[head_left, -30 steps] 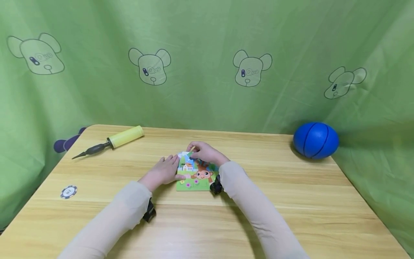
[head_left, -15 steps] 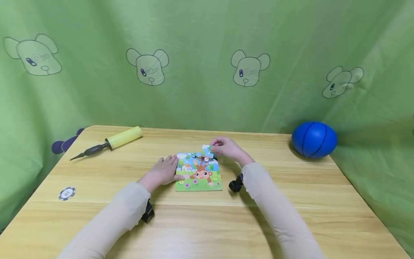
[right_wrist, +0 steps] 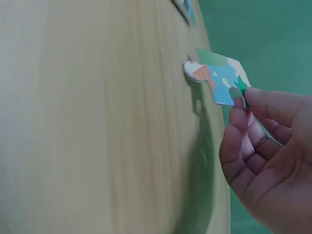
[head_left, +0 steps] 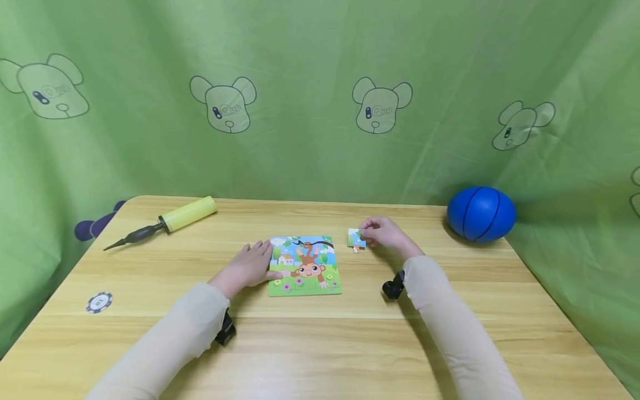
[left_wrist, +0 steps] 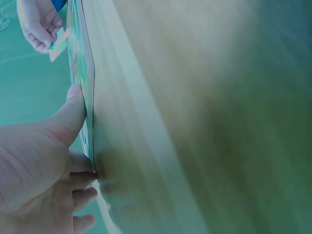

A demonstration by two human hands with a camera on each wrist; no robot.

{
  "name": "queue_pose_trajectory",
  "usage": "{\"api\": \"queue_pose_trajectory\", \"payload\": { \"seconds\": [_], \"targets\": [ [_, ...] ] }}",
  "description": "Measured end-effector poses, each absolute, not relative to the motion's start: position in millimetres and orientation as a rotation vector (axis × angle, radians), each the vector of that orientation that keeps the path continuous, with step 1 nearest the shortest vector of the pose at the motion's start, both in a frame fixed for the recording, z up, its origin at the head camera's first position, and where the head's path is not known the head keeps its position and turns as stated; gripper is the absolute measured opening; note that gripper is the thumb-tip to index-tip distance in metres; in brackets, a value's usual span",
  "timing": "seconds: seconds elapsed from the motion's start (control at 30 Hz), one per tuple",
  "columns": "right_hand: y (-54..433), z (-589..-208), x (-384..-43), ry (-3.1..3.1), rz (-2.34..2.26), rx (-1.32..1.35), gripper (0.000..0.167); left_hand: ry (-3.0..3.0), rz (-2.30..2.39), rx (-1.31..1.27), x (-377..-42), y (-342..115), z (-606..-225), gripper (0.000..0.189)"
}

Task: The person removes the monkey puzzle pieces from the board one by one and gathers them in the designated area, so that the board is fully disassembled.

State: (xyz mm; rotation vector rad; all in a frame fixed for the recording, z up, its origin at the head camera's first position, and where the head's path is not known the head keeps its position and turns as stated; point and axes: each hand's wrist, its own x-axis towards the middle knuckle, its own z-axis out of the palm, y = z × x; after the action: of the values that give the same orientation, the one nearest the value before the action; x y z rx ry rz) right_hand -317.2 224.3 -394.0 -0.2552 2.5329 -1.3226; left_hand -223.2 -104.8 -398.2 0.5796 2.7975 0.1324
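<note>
A square monkey jigsaw puzzle (head_left: 305, 266) lies flat on the wooden table. My left hand (head_left: 247, 265) rests along its left edge, thumb on the picture and the other fingers spread at the side; the left wrist view shows the thumb (left_wrist: 73, 105) over the rim. To the right of the puzzle, my right hand (head_left: 387, 236) pinches a jigsaw piece (head_left: 356, 238) between thumb and fingertips. In the right wrist view, this piece (right_wrist: 222, 73) is tilted over the table, blue and green with a rounded knob at one end.
A yellow hand pump (head_left: 165, 221) with a black nozzle lies at the back left. A poker chip (head_left: 99, 302) is at the left, and a blue ball (head_left: 481, 214) sits at the back right corner. Behind the table (head_left: 320, 355) hangs a green curtain (head_left: 300, 161).
My right hand has moved from over the top of the puzzle to the right, carrying the jigsaw piece away from it. My left hand has stayed at the puzzle's left edge.
</note>
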Motion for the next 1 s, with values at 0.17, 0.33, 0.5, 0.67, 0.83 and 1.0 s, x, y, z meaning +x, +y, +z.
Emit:
{"api": "queue_pose_trajectory", "payload": {
  "seconds": [0.17,0.33,0.5,0.67,0.83,1.0],
  "targets": [
    [231,-398,-320,2.574,-1.266,-0.254,0.017,2.795,0.122,0.574,-223,-105,-398,0.082],
    [233,-402,-323,2.6,-1.218,-0.228,0.018,2.793,0.107,0.567,-223,-105,-397,0.081],
    [234,-407,-328,2.621,-1.174,-0.226,0.018,2.791,0.108,0.566,-222,-105,-396,0.082],
    [235,-409,-331,2.638,-1.144,-0.234,0.018,2.795,0.12,0.568,-222,-104,-395,0.081],
    [235,-409,-332,2.647,-1.128,-0.241,0.018,2.796,0.103,0.562,-222,-104,-395,0.081],
    [235,-409,-331,2.644,-1.129,-0.218,0.019,2.793,0.091,0.56,-223,-104,-395,0.082]
  ]
}}
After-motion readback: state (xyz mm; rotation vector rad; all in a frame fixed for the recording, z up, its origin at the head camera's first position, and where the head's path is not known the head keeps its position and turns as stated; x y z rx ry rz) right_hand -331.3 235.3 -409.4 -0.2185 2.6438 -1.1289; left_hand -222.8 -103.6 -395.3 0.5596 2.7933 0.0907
